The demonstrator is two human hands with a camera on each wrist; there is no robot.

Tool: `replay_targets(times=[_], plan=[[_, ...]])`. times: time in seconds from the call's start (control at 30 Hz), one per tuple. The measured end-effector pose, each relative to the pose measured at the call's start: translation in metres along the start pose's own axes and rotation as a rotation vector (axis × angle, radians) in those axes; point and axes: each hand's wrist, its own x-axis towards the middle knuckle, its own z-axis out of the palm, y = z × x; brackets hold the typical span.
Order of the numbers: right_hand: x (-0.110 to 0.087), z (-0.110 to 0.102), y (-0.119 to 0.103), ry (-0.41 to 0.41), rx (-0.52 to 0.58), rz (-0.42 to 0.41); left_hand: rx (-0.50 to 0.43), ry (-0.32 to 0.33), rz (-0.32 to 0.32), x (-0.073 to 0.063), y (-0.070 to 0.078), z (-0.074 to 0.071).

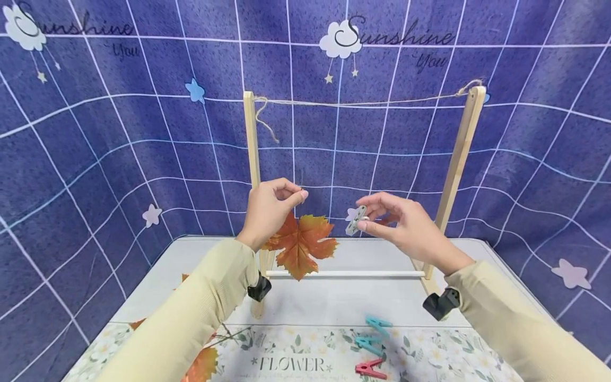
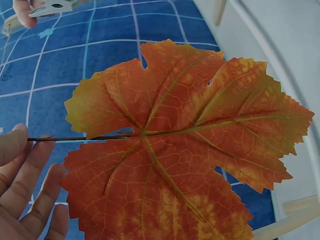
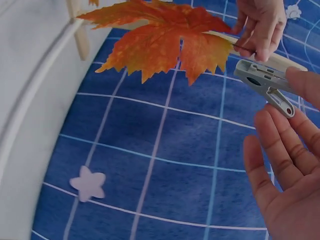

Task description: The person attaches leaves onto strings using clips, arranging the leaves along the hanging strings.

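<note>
An orange-red artificial maple leaf (image 1: 302,245) hangs by its thin stem from my left hand (image 1: 273,207), which pinches the stem between thumb and forefinger. In the left wrist view the leaf (image 2: 165,135) spreads wide beside the fingers, its stem running to the thumb. My right hand (image 1: 406,220) holds a grey clothespin (image 1: 356,220) between thumb and fingers. Seen from the right wrist, the clothespin (image 3: 265,85) points toward the leaf's stem and the left hand (image 3: 261,27), apart from both.
Behind both hands stands a wooden frame (image 1: 460,154) with a twine (image 1: 353,103) strung across its top, one loose end dangling at left. Two teal clothespins (image 1: 368,345) and a pink clothespin (image 1: 370,369) lie on the floral mat. More leaves (image 1: 202,365) lie near the left sleeve.
</note>
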Motion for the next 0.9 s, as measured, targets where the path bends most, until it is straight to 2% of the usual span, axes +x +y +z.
replay_targets(times=[0.27, 0.43, 0.6, 0.9], plan=[[0.023, -0.016, -0.02, 0.053, -0.031, -0.021, 0.005, 0.02, 0.013, 0.016, 0.014, -0.004], [0.037, -0.025, -0.034, 0.092, -0.032, -0.024, 0.0, 0.056, 0.033, 0.026, 0.023, -0.005], [0.054, -0.035, -0.05, 0.129, -0.06, -0.02, 0.037, 0.082, 0.046, 0.035, 0.031, -0.006], [0.094, -0.043, -0.073, 0.195, -0.085, -0.093, 0.06, 0.106, 0.014, 0.055, 0.04, -0.005]])
